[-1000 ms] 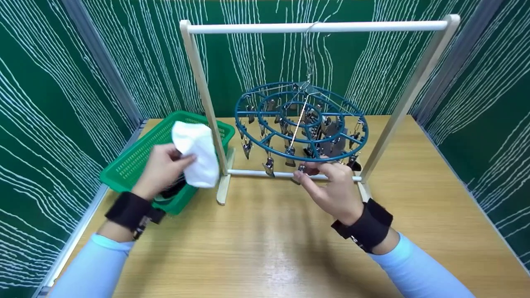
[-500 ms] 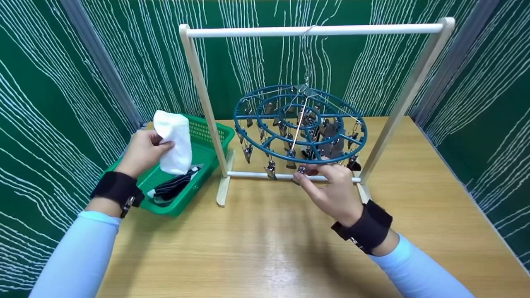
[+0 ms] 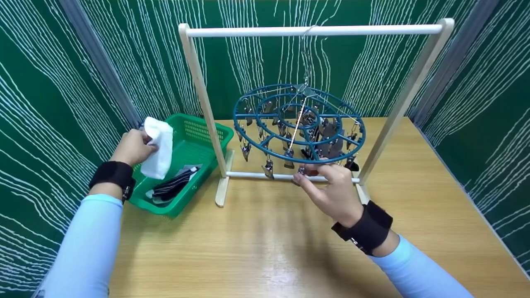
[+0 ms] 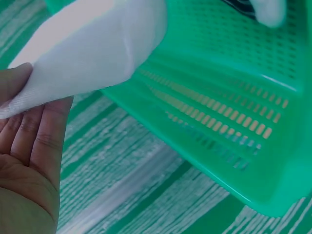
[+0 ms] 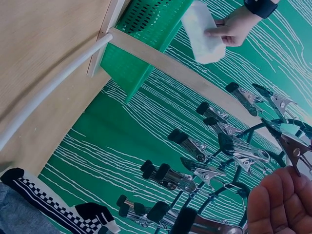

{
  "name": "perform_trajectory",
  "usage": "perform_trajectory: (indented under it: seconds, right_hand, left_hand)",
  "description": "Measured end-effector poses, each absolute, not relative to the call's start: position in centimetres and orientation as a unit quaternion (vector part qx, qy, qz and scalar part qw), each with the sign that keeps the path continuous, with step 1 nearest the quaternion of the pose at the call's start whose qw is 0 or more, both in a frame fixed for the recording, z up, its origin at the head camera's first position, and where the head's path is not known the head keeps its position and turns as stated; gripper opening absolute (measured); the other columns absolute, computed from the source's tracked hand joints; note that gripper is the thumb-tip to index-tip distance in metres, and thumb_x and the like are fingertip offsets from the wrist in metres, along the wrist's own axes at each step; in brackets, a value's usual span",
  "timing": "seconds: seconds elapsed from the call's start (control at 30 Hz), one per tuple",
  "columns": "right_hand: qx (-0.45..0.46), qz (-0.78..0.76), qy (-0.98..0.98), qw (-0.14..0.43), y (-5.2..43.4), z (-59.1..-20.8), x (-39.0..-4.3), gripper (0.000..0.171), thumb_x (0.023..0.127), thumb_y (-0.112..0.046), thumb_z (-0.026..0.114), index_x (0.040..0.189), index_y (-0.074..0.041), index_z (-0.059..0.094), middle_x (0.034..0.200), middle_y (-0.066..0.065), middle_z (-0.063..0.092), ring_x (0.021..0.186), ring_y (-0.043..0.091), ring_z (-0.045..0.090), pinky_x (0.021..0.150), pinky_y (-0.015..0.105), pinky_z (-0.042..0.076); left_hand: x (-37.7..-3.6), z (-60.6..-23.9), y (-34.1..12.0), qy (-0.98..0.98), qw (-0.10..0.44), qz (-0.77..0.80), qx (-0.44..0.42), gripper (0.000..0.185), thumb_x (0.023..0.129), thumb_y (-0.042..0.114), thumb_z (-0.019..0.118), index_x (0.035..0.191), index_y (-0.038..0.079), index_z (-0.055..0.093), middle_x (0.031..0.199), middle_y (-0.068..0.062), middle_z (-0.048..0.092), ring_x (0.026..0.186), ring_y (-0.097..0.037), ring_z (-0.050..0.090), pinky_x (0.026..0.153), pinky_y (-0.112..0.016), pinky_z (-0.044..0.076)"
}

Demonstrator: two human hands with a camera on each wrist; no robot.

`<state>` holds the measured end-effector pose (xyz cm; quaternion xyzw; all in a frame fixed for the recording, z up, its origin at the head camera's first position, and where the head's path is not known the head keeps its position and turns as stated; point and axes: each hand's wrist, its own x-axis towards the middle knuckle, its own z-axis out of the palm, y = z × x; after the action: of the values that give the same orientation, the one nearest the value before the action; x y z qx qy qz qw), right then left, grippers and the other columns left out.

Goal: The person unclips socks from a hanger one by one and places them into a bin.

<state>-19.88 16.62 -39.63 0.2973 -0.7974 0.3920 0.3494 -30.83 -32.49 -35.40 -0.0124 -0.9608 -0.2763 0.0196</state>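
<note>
A white sock [image 3: 159,147] hangs from my left hand [image 3: 132,147], pinched between thumb and fingers above the left side of the green basket [image 3: 186,152]. The left wrist view shows the thumb on top of the sock [image 4: 97,48] and the fingers beneath. My right hand [image 3: 333,190] pinches a metal clip [image 3: 301,170] at the front edge of the round blue hanger [image 3: 265,149]. In the right wrist view that clip [image 5: 292,146] stands above the curled fingers. Inside the basket lies a dark striped sock [image 3: 176,186].
The hanger hooks onto the white top rail [image 3: 248,32] of a wooden stand [image 3: 198,91]. Several more clips [image 3: 268,169] dangle from it. A black-and-white checkered sock [image 5: 53,202] and a grey cloth piece [image 5: 17,212] hang at the back. Green walls [image 3: 49,124] enclose the wooden table [image 3: 248,248].
My left hand has carried the white sock leftward, away from the stand's left post, uncovering the dark striped sock in the basket. My right hand stays at the clip.
</note>
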Motion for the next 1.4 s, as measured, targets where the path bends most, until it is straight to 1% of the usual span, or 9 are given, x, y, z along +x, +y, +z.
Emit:
perform_trajectory:
  seconds: [0.2, 0.33, 0.47, 0.57, 0.73, 0.93, 1.0, 1.3, 1.4]
  right_hand:
    - [0.309, 0.399, -0.789, 0.349, 16.6, -39.7, -20.0, 0.016, 0.086, -0.005, 0.089, 0.098, 0.001, 0.080, 0.092, 0.010, 0.084, 0.080, 0.024, 0.079, 0.084, 0.011, 0.056]
    - [0.308, 0.393, -0.793, 0.348, 16.6, -39.7, -19.9, 0.017, 0.086, -0.006, 0.089, 0.098, 0.001, 0.080, 0.092, 0.010, 0.084, 0.080, 0.023, 0.079, 0.080, 0.022, 0.062]
    - [0.305, 0.391, -0.798, 0.341, 16.6, -39.6, -19.8, 0.016, 0.087, -0.007, 0.089, 0.099, 0.001, 0.081, 0.093, 0.009, 0.084, 0.081, 0.023, 0.079, 0.075, 0.036, 0.065]
    - [0.302, 0.394, -0.800, 0.337, 16.6, -39.5, -19.8, 0.015, 0.088, -0.007, 0.089, 0.099, 0.000, 0.081, 0.093, 0.009, 0.084, 0.082, 0.023, 0.078, 0.076, 0.035, 0.065]
    - [0.301, 0.402, -0.797, 0.335, 16.6, -39.3, -19.8, 0.015, 0.087, -0.006, 0.089, 0.098, 0.001, 0.081, 0.093, 0.010, 0.084, 0.081, 0.023, 0.078, 0.080, 0.020, 0.060]
    - [0.304, 0.397, -0.796, 0.342, 16.6, -39.3, -19.8, 0.015, 0.087, -0.005, 0.089, 0.098, 0.001, 0.081, 0.092, 0.010, 0.084, 0.081, 0.023, 0.079, 0.075, 0.032, 0.065]
    - [0.305, 0.395, -0.796, 0.343, 16.6, -39.2, -19.8, 0.015, 0.087, -0.005, 0.089, 0.099, 0.001, 0.080, 0.092, 0.010, 0.084, 0.081, 0.023, 0.079, 0.076, 0.030, 0.065]
    - [0.305, 0.400, -0.797, 0.334, 16.5, -38.9, -19.8, 0.016, 0.088, -0.005, 0.089, 0.100, 0.003, 0.081, 0.094, 0.012, 0.084, 0.080, 0.024, 0.079, 0.084, 0.011, 0.058]
    - [0.306, 0.402, -0.797, 0.331, 16.5, -39.0, -19.8, 0.016, 0.088, -0.005, 0.088, 0.100, 0.003, 0.081, 0.094, 0.012, 0.084, 0.081, 0.024, 0.079, 0.086, 0.005, 0.054]
  left_hand:
    - [-31.6, -37.0, -33.2, -0.974, 0.018, -0.227, -0.007, 0.015, 0.100, 0.004, 0.065, 0.097, -0.010, 0.070, 0.114, -0.038, 0.074, 0.106, -0.053, 0.073, 0.090, -0.063, 0.063]
    - [-31.9, -38.0, -33.2, -0.981, -0.007, -0.195, 0.008, 0.015, 0.099, 0.005, 0.065, 0.085, -0.001, 0.065, 0.088, -0.025, 0.073, 0.087, -0.040, 0.071, 0.078, -0.049, 0.060]
    - [-32.6, -39.3, -32.9, -0.986, -0.033, -0.162, 0.007, 0.024, 0.097, 0.002, 0.062, 0.075, 0.007, 0.054, 0.069, -0.006, 0.053, 0.071, -0.027, 0.055, 0.069, -0.040, 0.047]
    - [-33.1, -40.1, -32.1, -0.989, -0.040, -0.141, -0.007, 0.026, 0.096, 0.002, 0.061, 0.073, 0.009, 0.051, 0.068, -0.003, 0.047, 0.068, -0.025, 0.049, 0.068, -0.043, 0.043]
    - [-33.4, -40.3, -30.3, -0.990, -0.076, -0.113, -0.039, 0.027, 0.093, 0.001, 0.064, 0.070, 0.010, 0.055, 0.068, -0.004, 0.053, 0.067, -0.025, 0.052, 0.068, -0.043, 0.047]
    - [-33.6, -40.4, -28.8, -0.986, -0.113, -0.103, -0.073, 0.031, 0.091, 0.002, 0.064, 0.065, 0.015, 0.053, 0.063, 0.002, 0.047, 0.062, -0.021, 0.047, 0.064, -0.038, 0.044]
    - [-33.1, -40.0, -27.9, -0.984, -0.128, -0.095, -0.075, 0.031, 0.092, 0.004, 0.064, 0.065, 0.015, 0.053, 0.064, 0.002, 0.048, 0.062, -0.020, 0.046, 0.062, -0.036, 0.043]
    - [-31.2, -38.6, -25.4, -0.971, -0.221, -0.056, -0.075, 0.014, 0.098, 0.014, 0.075, 0.092, 0.002, 0.074, 0.090, -0.008, 0.065, 0.081, -0.024, 0.057, 0.077, -0.035, 0.052]
    - [-31.3, -38.8, -25.6, -0.970, -0.227, -0.062, -0.068, 0.017, 0.098, 0.017, 0.076, 0.096, 0.001, 0.077, 0.089, -0.007, 0.066, 0.081, -0.024, 0.058, 0.074, -0.033, 0.050]
